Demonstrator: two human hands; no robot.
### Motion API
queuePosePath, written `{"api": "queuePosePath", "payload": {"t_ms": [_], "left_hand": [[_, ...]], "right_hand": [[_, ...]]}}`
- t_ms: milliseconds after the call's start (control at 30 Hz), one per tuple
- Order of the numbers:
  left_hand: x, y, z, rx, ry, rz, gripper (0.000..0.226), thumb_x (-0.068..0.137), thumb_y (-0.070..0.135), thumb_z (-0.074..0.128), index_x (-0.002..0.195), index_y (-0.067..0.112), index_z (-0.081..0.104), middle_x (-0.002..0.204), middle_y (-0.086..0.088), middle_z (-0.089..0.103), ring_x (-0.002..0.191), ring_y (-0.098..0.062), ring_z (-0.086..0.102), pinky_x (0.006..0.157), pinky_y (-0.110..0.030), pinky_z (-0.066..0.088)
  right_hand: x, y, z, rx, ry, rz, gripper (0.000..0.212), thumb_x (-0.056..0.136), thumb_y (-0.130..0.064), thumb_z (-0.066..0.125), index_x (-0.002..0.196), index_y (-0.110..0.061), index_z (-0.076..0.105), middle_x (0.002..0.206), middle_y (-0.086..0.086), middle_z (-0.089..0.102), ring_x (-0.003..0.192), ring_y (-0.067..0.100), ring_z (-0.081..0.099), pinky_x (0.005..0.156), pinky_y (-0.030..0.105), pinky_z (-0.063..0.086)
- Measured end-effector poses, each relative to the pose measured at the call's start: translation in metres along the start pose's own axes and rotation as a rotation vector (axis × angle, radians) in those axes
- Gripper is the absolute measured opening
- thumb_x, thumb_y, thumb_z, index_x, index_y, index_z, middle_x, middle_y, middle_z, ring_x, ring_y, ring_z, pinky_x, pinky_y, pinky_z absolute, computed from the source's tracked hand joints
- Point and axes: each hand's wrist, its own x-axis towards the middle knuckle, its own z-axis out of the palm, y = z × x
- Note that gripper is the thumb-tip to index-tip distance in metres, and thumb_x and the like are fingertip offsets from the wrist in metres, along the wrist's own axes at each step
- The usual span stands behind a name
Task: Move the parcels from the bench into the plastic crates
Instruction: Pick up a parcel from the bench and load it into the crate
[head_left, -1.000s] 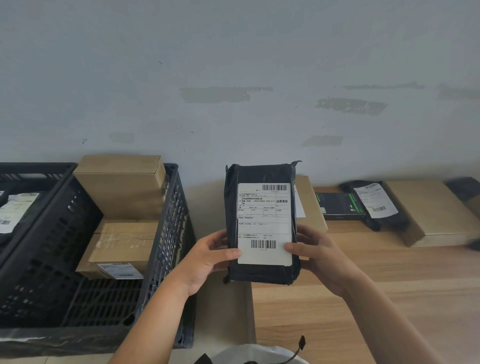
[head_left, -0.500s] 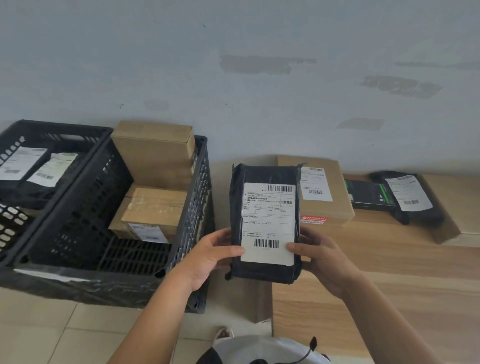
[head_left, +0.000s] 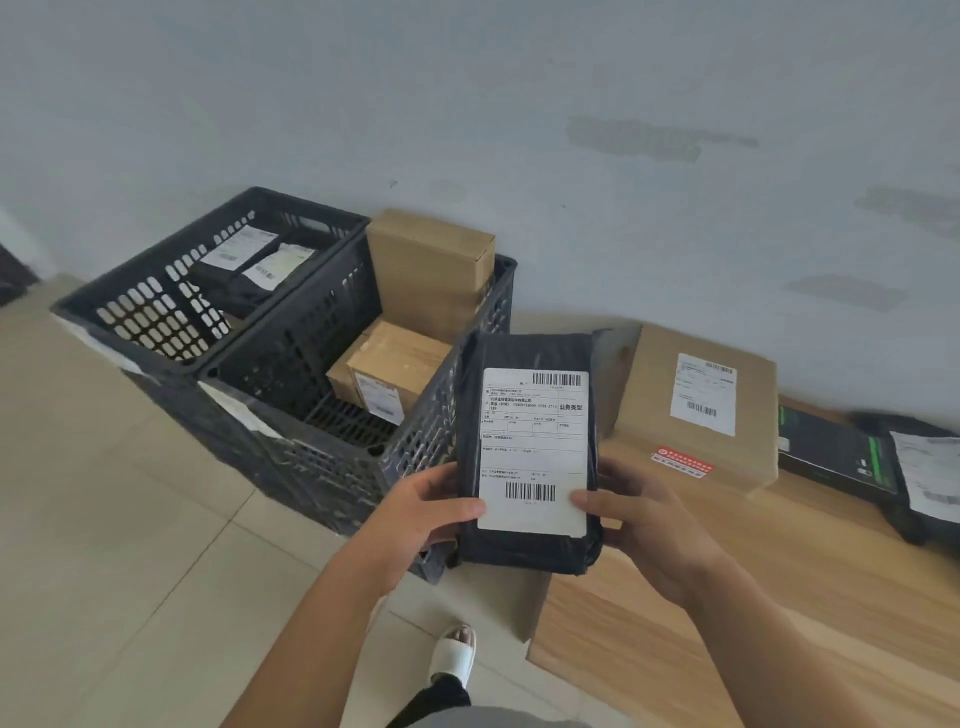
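Hidden behind the black mailer parcel: the fingers of both hands, and part of the near crate wall; label print too small to read; black parcels at right cut off by the frame edge. Held upright above the bench edge, beside the near crate, lower end gripped between left hand and right hand, thumbs pressed on the white label.

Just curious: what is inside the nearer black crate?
The nearer crate holds two brown cardboard boxes: a tall box at the back and a labelled box lying lower. Anything beneath them is hidden.
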Motion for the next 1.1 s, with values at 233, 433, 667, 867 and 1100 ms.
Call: {"api": "queuePosePath", "payload": {"t_ms": [233, 433, 667, 867, 1100], "left_hand": [[-0.082, -0.035, 0.001, 0.019, 0.265, 0.069, 0.039, 0.096, 0.008, 0.067, 0.133, 0.020, 0.066, 0.121, 0.002, 0.077, 0.108, -0.020, 0.074, 0.091, -0.033, 0.059], [-0.151, -0.072, -0.013, -0.061, 0.464, 0.109, 0.059, 0.078, 0.026, 0.083, 0.134, 0.020, 0.064, 0.124, 0.000, 0.075, 0.114, -0.024, 0.071, 0.101, -0.049, 0.057], [-0.205, -0.099, -0.044, -0.137, 0.540, 0.158, 0.071, 0.068, 0.024, 0.085, 0.135, 0.019, 0.062, 0.127, -0.004, 0.074, 0.113, -0.027, 0.072, 0.091, -0.041, 0.060], [-0.218, -0.101, -0.098, -0.168, 0.507, 0.172, 0.071, 0.069, 0.025, 0.083, 0.137, 0.020, 0.061, 0.130, -0.004, 0.072, 0.115, -0.028, 0.071, 0.091, -0.044, 0.059], [-0.246, -0.094, -0.194, -0.206, 0.497, 0.212, 0.072, 0.068, 0.026, 0.083, 0.137, 0.022, 0.062, 0.131, -0.002, 0.072, 0.116, -0.027, 0.071, 0.094, -0.045, 0.058]], "right_hand": [[-0.010, 0.018, 0.029, -0.063, -0.277, 0.054, 0.061, 0.076, -0.008, 0.082, 0.134, -0.010, 0.062, 0.123, 0.006, 0.076, 0.108, 0.026, 0.074, 0.096, 0.048, 0.055], [-0.014, 0.040, 0.076, -0.103, -0.495, 0.110, 0.067, 0.071, -0.011, 0.078, 0.135, -0.009, 0.061, 0.124, 0.010, 0.075, 0.111, 0.036, 0.073, 0.101, 0.053, 0.053], [-0.023, 0.050, 0.132, -0.128, -0.646, 0.146, 0.061, 0.078, 0.001, 0.079, 0.136, -0.006, 0.059, 0.126, 0.012, 0.074, 0.112, 0.034, 0.073, 0.079, 0.037, 0.062], [-0.017, 0.050, 0.189, -0.192, -0.619, 0.151, 0.060, 0.081, -0.005, 0.080, 0.137, -0.009, 0.058, 0.126, 0.008, 0.074, 0.116, 0.030, 0.071, 0.101, 0.052, 0.054], [-0.006, 0.050, 0.289, -0.214, -0.615, 0.131, 0.063, 0.078, -0.006, 0.082, 0.137, -0.008, 0.057, 0.126, 0.009, 0.074, 0.114, 0.032, 0.072, 0.097, 0.049, 0.055]]}}
